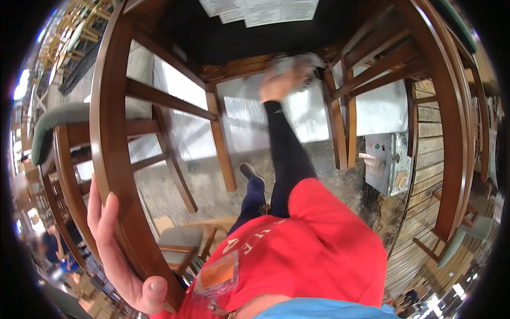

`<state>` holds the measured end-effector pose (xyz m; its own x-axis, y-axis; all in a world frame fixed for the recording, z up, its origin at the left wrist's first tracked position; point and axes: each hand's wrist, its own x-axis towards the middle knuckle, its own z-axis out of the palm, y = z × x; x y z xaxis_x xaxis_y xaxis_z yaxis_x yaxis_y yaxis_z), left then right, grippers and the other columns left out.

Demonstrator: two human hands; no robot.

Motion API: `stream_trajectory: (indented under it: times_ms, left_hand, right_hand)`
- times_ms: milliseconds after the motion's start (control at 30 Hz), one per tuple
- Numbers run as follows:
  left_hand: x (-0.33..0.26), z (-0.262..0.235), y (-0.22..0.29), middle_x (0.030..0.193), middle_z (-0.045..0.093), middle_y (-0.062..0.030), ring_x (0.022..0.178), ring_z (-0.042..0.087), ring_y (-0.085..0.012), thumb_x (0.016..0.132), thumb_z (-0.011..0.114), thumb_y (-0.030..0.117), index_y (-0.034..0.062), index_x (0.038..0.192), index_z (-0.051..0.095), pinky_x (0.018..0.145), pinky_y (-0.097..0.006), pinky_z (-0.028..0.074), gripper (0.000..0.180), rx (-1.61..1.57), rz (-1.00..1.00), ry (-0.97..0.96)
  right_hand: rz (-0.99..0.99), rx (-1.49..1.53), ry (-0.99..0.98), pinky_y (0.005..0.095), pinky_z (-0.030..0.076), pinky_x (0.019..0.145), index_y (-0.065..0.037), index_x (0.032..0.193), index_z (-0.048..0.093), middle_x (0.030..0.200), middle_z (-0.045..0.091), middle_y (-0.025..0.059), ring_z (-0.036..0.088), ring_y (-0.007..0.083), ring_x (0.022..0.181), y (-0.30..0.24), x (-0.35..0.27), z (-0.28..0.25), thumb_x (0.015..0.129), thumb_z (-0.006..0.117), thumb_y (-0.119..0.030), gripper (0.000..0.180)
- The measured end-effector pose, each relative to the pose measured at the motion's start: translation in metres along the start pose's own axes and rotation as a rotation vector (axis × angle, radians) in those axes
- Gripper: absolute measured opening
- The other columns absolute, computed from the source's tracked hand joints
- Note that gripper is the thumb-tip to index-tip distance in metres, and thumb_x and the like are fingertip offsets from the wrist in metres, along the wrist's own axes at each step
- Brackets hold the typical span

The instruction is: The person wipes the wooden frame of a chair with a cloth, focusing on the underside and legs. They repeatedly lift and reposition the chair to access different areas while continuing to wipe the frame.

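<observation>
Your left fingers point(108, 218) are spread wide, lying along the outer side of the left post of a dark brown wooden chair point(109, 95), with the thumb over the post's near end. Your right fingers point(304, 69) are blurred, ahead of the left ones and to their right, by the chair's cross rail; a grey, cloth-like piece point(314, 59) shows there, but you can't tell how firmly they have it. The chair frame stands around your right fingers, with printed sheets point(276, 11) on its black panel point(212, 37) just beyond them. A silvery covered surface point(244, 109) lies below those fingers. To their right and nearer you sits a grey control box point(378, 178). Well left of your left fingers, in the background, is another person point(50, 244).
</observation>
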<state>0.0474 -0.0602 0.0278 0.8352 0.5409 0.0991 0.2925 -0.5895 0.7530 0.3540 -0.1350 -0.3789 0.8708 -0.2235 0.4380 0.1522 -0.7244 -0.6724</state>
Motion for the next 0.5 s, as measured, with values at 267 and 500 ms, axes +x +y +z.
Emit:
stream_trajectory:
  times_ms: [267, 500]
  left_hand:
    - [-0.002, 0.008, 0.011, 0.163, 0.026, -0.0217, 0.149, 0.033, -0.0326, 0.083, 0.061, 0.066, -0.0027, 0.151, 0.039, 0.114, -0.048, 0.033, 0.1, 0.034, -0.079, 0.033]
    - [0.011, 0.002, 0.009, 0.162, 0.024, -0.0247, 0.149, 0.028, -0.0396, 0.093, 0.065, 0.032, -0.0155, 0.147, 0.034, 0.121, -0.049, 0.023, 0.078, -0.197, 0.124, -0.178]
  right_hand:
    - [-0.647, 0.097, -0.62, 0.0666, 0.007, 0.121, -0.003, 0.152, 0.041, 0.159, 0.035, 0.0177, 0.016, 0.0386, 0.154, -0.044, -0.076, -0.013, 0.072, 0.081, -0.042, 0.097]
    - [0.25, 0.278, 0.301, 0.0527, 0.009, 0.124, 0.01, 0.155, 0.019, 0.162, 0.018, 0.0324, 0.012, 0.0481, 0.152, 0.019, 0.08, -0.004, 0.098, 0.061, -0.04, 0.087]
